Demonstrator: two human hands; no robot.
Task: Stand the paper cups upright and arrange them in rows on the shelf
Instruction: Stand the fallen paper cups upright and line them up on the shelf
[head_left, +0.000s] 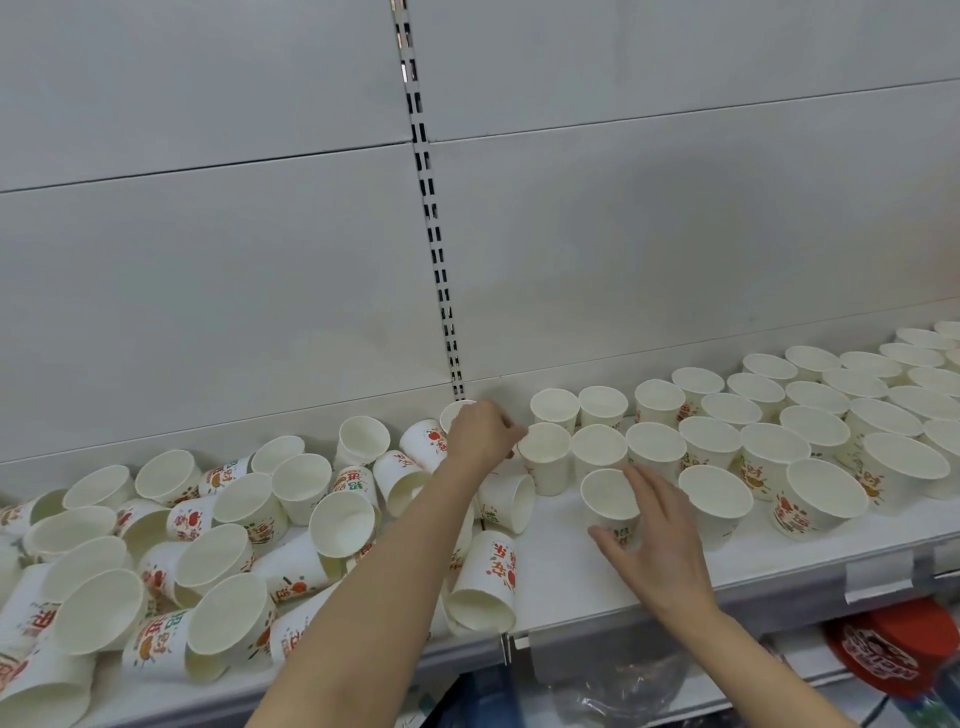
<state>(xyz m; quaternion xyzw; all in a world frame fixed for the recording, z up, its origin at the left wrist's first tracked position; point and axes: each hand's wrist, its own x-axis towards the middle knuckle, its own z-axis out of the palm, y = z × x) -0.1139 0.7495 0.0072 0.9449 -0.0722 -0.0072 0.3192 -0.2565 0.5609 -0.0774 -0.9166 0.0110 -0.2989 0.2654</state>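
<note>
Left hand (480, 434) reaches back, fingers curled on cup (457, 413) at shelf (571, 577) rear. Right hand (649, 540), fingers spread, cradles upright front-row cup (610, 501). Toppled cups (208, 561) crowd under left forearm; risk: forearm sweep knocks more off edge.

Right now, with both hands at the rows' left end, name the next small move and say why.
Probably set the white paper cup in the left hand upright beside the back-row cup: that slot looks open, and the right hand is already at the front-row cup.
</note>
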